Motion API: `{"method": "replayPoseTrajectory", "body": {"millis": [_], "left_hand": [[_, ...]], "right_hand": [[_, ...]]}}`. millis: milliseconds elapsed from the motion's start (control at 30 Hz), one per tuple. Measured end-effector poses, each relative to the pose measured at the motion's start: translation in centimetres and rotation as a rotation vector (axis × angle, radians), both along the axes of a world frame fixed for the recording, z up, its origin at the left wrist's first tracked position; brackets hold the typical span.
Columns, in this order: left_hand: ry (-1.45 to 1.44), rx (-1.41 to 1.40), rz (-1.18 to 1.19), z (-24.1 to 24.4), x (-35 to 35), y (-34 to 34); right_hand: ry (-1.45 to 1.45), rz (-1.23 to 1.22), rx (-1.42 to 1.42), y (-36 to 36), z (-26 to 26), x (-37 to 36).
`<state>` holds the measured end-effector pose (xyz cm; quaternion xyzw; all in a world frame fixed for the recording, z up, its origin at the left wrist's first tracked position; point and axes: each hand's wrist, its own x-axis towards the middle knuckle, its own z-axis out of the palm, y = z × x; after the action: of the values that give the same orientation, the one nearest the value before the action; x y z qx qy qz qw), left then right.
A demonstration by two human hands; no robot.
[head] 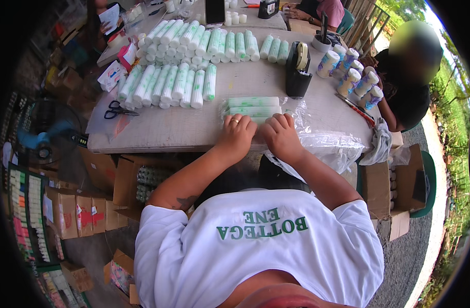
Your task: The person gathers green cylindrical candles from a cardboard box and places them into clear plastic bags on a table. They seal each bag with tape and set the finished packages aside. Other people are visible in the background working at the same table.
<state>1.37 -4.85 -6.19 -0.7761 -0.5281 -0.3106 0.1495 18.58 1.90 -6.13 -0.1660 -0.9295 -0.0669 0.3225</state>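
Note:
Several white candles with green marks [254, 101] lie side by side in a clear plastic wrapper near the table's front edge. My left hand [239, 129] and my right hand [279, 129] are at their near side, fingers curled at the wrapper's edge; the fingertips are partly hidden. A black tape dispenser [298, 71] stands beyond my right hand. To the left lie stacked candles of the same kind [167, 86], with a larger pile behind [204, 38]. Clear plastic bags [331, 144] are bunched right of my right hand, partly over the table edge.
Scissors [119, 111] lie at the table's left, a red-handled tool [358, 109] at the right, near decorated pillar candles [348, 81]. A person [406, 84] sits at the right; others are across. Cardboard boxes [377, 188] flank me, and a fan [46, 134] is at left.

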Motion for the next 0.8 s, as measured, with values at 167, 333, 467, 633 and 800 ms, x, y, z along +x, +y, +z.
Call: {"method": "replayPoseTrajectory", "body": {"millis": [167, 333, 467, 633, 800], "left_hand": [[-0.011, -0.021, -0.028, 0.1, -0.3, -0.1], [-0.046, 0.071, -0.019, 1.3, 0.3, -0.7], [-0.016, 0.054, -0.055, -0.3, -0.6, -0.2], [-0.034, 0.07, -0.108, -0.3, -1.0, 0.2], [-0.134, 0.104, -0.143, -0.5, -1.1, 0.4]], "right_hand": [[-0.021, -0.008, -0.019, 0.0, 0.2, -0.2], [-0.002, -0.009, 0.002, 0.3, -0.1, 0.1], [-0.012, -0.01, -0.006, 0.2, 0.0, 0.2], [0.013, -0.008, -0.02, 0.4, -0.2, 0.2], [0.025, -0.015, -0.055, 0.0, 0.0, 0.2]]}}
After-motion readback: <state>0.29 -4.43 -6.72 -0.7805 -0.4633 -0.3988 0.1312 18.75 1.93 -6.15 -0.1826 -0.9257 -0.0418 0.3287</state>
